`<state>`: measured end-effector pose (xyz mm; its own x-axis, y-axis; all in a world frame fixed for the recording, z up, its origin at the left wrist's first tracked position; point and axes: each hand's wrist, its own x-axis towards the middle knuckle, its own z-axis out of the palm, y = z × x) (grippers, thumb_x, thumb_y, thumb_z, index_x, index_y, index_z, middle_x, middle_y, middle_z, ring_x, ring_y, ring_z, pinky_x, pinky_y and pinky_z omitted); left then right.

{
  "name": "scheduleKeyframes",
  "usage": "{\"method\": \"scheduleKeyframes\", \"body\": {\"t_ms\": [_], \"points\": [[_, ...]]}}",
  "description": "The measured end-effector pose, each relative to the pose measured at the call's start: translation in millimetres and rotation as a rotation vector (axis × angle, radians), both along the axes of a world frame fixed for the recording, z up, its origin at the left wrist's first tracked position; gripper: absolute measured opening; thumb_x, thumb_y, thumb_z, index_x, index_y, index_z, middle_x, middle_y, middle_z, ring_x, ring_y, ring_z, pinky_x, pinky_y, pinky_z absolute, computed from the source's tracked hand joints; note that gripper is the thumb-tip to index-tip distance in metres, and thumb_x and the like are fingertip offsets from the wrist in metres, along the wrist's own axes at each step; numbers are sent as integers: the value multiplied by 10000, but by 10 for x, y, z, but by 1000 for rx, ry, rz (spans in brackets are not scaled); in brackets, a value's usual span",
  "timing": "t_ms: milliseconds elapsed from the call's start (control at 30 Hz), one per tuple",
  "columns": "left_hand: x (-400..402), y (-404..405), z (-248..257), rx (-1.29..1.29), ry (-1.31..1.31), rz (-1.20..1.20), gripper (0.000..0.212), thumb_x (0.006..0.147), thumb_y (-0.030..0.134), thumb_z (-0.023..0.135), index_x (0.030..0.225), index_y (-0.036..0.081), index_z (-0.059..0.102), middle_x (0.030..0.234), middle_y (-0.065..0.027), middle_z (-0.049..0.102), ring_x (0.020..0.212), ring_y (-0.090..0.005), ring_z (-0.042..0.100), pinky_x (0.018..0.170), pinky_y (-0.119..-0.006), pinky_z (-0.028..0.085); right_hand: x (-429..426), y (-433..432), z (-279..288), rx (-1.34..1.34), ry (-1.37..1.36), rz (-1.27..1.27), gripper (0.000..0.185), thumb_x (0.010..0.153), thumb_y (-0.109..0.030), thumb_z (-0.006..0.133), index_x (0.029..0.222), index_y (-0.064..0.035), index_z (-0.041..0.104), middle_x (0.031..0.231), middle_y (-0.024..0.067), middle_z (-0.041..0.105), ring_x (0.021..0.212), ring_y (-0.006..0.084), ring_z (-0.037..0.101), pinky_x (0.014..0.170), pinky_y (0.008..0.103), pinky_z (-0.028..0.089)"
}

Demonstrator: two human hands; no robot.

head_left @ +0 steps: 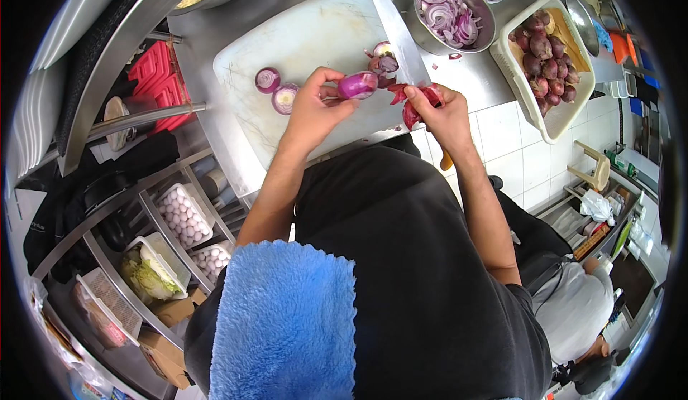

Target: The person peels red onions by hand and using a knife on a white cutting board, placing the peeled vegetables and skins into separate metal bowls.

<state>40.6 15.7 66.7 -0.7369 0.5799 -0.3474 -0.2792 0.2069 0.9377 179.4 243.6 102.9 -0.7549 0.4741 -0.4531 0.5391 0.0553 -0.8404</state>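
Note:
My left hand (317, 107) holds a peeled red onion piece (359, 85) in its fingers, above a white cutting board (301, 29). Red onion skin (416, 102) is pinched under the thumb of my right hand (446, 112). The same hand is around a large knife (396, 32), its blade pointing away across the board's right edge and its orange handle end showing below the hand. Two cut onion halves (284, 98) lie on the board to the left. Trimmed onion ends (384, 62) and skin sit by the blade.
A metal bowl of sliced red onion (451, 17) stands beyond the knife. A white plastic basket (583, 86) of whole red onions juts past the counter edge at right. Shelves with egg trays (185, 217) and lettuce (153, 274) are at left. Another person (572, 308) is at lower right.

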Motion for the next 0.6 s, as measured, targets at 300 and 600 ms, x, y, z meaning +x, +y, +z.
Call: {"method": "scheduleKeyframes", "body": {"t_ms": [300, 600], "points": [[-8, -67, 52, -25, 32, -28, 450, 865, 5, 882, 1241, 53, 639, 1154, -76, 733, 1047, -159, 736, 902, -331, 636, -87, -79, -110, 181, -4, 133, 601, 898, -626, 889, 991, -34, 853, 762, 57, 779, 684, 142, 710, 672, 340, 556], [23, -6, -43, 45, 177, -82, 456, 856, -36, 860, 1245, 49, 639, 1244, -67, 661, 1088, -167, 728, 965, -350, 648, -174, -81, -52, 365, -13, 207, 738, 776, -776, 895, 888, -51, 819, 673, 58, 718, 618, 190, 692, 636, 371, 554]]}}
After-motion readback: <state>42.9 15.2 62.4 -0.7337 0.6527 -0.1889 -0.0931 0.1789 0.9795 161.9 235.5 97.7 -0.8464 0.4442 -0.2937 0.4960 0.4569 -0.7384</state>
